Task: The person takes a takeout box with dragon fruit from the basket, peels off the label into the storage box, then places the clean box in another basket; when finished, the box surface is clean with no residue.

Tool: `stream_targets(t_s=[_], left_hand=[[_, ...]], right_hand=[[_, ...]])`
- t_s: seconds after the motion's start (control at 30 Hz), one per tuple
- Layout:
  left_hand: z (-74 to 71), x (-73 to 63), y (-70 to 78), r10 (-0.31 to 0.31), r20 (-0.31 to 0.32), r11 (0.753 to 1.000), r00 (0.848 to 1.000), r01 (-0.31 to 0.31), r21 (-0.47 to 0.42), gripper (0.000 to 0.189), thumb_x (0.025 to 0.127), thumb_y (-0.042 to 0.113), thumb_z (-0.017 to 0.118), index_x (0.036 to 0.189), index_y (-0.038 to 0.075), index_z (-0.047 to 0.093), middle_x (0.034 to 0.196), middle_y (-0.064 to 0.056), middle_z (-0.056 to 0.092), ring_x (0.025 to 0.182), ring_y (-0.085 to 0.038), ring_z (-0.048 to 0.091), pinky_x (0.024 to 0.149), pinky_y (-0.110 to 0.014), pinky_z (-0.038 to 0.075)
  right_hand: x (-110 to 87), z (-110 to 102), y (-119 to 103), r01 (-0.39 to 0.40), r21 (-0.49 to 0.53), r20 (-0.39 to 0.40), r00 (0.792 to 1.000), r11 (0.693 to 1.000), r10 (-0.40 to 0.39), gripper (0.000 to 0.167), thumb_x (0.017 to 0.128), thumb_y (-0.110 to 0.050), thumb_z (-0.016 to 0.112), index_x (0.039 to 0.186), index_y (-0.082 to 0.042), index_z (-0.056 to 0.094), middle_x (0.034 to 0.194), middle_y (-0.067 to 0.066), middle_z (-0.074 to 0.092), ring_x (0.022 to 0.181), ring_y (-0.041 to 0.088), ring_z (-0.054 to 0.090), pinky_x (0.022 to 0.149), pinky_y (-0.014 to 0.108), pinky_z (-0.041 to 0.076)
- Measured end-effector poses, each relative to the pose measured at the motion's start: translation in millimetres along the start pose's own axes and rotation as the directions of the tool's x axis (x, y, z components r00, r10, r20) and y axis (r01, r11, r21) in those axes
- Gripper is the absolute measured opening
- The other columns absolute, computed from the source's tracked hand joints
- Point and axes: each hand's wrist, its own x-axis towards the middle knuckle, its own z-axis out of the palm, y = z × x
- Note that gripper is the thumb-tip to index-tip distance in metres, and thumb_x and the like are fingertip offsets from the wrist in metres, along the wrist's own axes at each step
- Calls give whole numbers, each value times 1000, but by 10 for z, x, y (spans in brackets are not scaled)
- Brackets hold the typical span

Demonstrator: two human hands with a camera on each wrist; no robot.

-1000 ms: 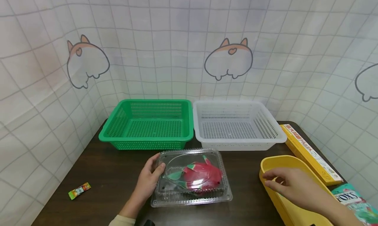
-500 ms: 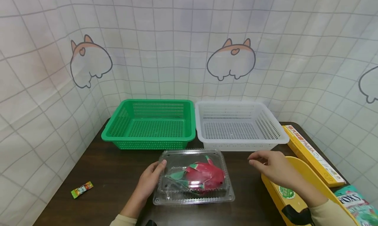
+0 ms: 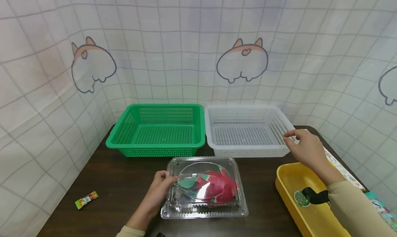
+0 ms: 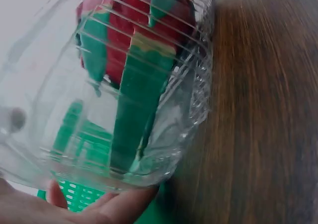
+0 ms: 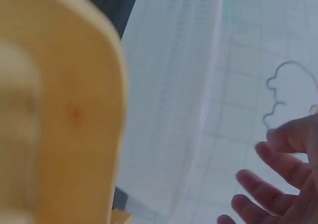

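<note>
My left hand [image 3: 159, 192] grips the left side of a clear plastic clamshell box [image 3: 173, 209], its thumb over the edge. Inside the box lies a red dragon fruit [image 3: 217, 185] with green tips, probably a toy by its smooth look. In the left wrist view the clear wall of the box covers the fruit's green leaves [image 4: 139, 90], and the fingers [image 4: 121, 206] show below it. My right hand [image 3: 305, 149] is raised beside the right end of the white basket [image 3: 248, 152]. Its fingers are loosely bent, with nothing between them, as the right wrist view also shows.
A green basket [image 3: 158, 151] stands left of the white one at the back. Under the right forearm is a yellow tub [image 3: 288, 202]. A pasta box [image 3: 344, 168] and a teal bag [image 3: 383, 207] lie along the right edge. A small candy packet [image 3: 87, 199] lies at left.
My right hand has risen out of the yellow tub and moved forward to the white basket's right end. My left hand still holds the clamshell box, which has hardly moved.
</note>
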Motion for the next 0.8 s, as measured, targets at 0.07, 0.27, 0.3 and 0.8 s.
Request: stream_targets(t_s=[0.07,0.27,0.3,0.8], left_hand=[[8,-8,4,16,13,999,1000,-16,-29,35,91,20,57,107,5,30,110,-14,33,96,-24,39,74,-33,38],[-6,-31,5,26,3,1000,1000,-26,6,39,94,29,57,110,5,31,117,-17,35,111,-31,38,85,-39,37],[-13,-34,4,19,-5,1000,1000,-19,18,44,95,34,57,115,4,32,121,-18,35,116,-33,37,89,-42,37],[-51,-42,7,-34,245,983,969,77,-167,75,96,36,56,152,20,9,144,-25,28,112,-32,52,85,-44,50]], right_hand=[[51,27,43,-16,-17,29,999,1000,17,29,96,-25,57,109,-2,71,124,31,57,94,42,57,59,39,45],[152,142,356,-80,-33,83,993,996,82,34,96,-22,55,115,4,64,133,36,46,114,54,45,89,67,41],[164,150,412,-93,-31,91,991,995,95,36,96,-22,54,117,5,63,134,37,44,114,55,44,91,68,39],[253,186,742,-200,-47,294,934,979,205,64,102,-36,39,146,10,29,137,41,38,111,55,46,92,69,38]])
